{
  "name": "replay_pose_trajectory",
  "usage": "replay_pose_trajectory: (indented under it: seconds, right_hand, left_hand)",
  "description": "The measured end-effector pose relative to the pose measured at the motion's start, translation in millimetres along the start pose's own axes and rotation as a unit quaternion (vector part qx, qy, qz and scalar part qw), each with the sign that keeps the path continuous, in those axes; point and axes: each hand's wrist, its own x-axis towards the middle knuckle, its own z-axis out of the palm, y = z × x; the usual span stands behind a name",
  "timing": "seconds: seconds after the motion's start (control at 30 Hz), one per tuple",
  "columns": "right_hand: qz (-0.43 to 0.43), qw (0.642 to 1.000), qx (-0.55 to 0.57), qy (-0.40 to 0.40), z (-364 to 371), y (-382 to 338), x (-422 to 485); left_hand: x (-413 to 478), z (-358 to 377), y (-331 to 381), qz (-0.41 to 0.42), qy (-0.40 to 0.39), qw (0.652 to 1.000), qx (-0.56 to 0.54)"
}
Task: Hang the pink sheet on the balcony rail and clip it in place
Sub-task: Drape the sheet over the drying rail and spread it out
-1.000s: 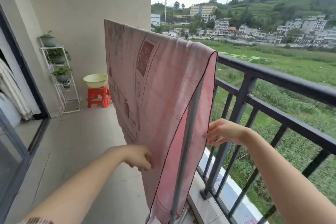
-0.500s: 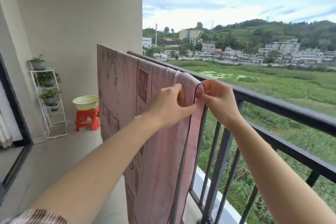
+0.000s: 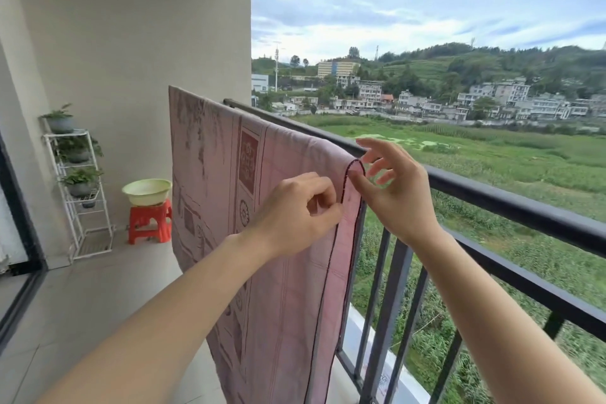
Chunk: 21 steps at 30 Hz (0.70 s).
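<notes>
Draping black balcony rail (image 3: 492, 203) — pink sheet (image 3: 288, 305)

Sheet (image 3: 262, 256) draped over rail (image 3: 492, 203), hanging down both sides. Left hand (image 3: 295, 216) fingers (image 3: 329, 207) on sheet's side edge, balcony side. Right hand (image 3: 400, 197) fingers (image 3: 377, 149) just right of it, above rail. Far left of fingers: basin (image 3: 146, 191) on stool (image 3: 149, 221), plant rack (image 3: 82, 207) further left, against wall.

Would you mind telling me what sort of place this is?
Most likely an upper-floor apartment balcony: a dark metal rail with a pink sheet draped over it, a plant rack by the wall.
</notes>
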Motion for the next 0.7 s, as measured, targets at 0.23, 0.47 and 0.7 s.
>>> replay_pose_trajectory:
  seconds: [0.23,0.47,0.7]
  right_hand:
    - [0.056,0.995,0.081,0.002,-6.1,-8.8,3.7]
    - [0.129,0.985,0.111,0.014,-4.8,-8.1,-9.3]
    - [0.290,0.956,-0.039,0.001,4.2,19.5,-102.9]
  left_hand:
    - [22.0,-6.5,-14.5,-0.051,0.175,0.983,0.000]
    - [30.0,6.4,-18.9,-0.003,0.101,0.994,0.032]
    - [-63.8,88.4,-27.3,0.077,0.168,0.978,-0.093]
